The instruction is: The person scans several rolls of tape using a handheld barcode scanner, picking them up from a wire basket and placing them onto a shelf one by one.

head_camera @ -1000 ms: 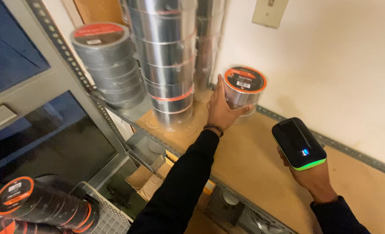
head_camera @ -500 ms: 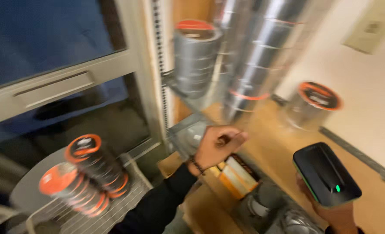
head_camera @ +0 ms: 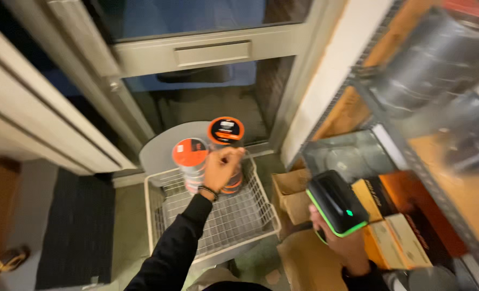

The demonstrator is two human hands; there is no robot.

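Observation:
My left hand (head_camera: 220, 168) reaches down over a white wire basket (head_camera: 250, 229), its fingers curled against the right of two stacks of tape rolls. That right stack (head_camera: 226, 131) and the left stack (head_camera: 190, 153) both have orange and black tops and stand at the basket's far end. Whether the hand grips the stack is unclear. My right hand (head_camera: 350, 249) holds a black handheld scanner (head_camera: 336, 203) with a green edge and a small green light, low on the right beside the shelving.
A metal shelf unit on the right carries blurred silver tape rolls (head_camera: 439, 64). Below it are cardboard boxes (head_camera: 290, 188) and orange and black cartons (head_camera: 395, 210). A glass door (head_camera: 212, 51) stands behind the basket, with a dark mat (head_camera: 72, 226) on the floor at left.
The view has swung from the shelf down to the floor basket. My left hand left the silver roll on the shelf and moved down to the tape stacks. The scanner stays in my right hand.

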